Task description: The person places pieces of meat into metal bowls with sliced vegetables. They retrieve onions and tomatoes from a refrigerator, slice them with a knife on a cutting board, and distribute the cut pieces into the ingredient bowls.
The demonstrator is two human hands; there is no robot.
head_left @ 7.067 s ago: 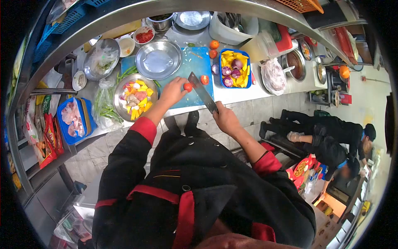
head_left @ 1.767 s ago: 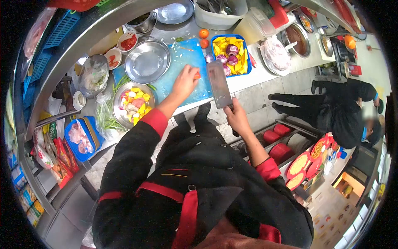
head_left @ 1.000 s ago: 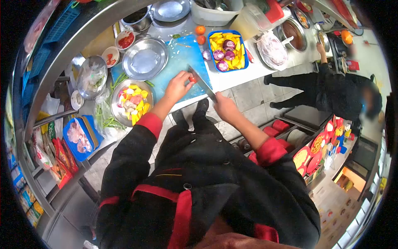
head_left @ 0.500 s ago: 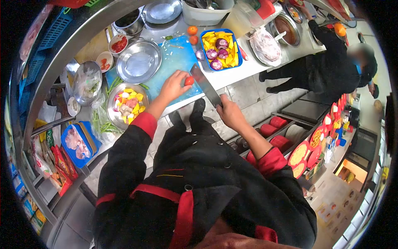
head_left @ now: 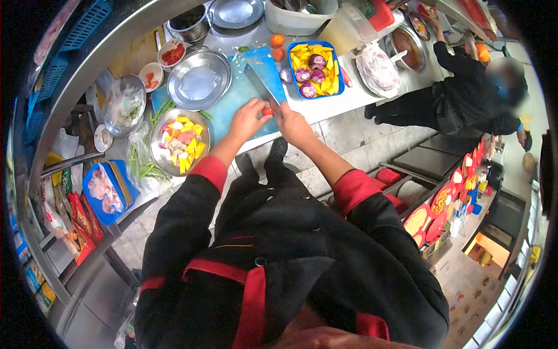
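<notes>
My left hand (head_left: 249, 118) has its fingers closed on a small red tomato (head_left: 267, 111) at the front part of the blue cutting board (head_left: 232, 123). In my right hand (head_left: 294, 125) is the handle of a large kitchen knife (head_left: 261, 85). Its broad blade points away and to the left over the board, with the heel end beside the tomato. Whether the edge touches the tomato I cannot tell. Left of my left hand stands a metal bowl (head_left: 155, 152) of yellow pieces, meat and onion.
A blue basket (head_left: 343, 87) holds yellow strips and cut red onions. Two tomatoes (head_left: 278, 41) lie behind the board. An empty metal plate (head_left: 199, 80) overlaps the board's left side. Another person (head_left: 447, 99) in black works at the counter's right end.
My right hand has brought the knife up and left, so the blade now lies over the board beside the tomato. My left hand still holds the tomato, slightly lower on the board.
</notes>
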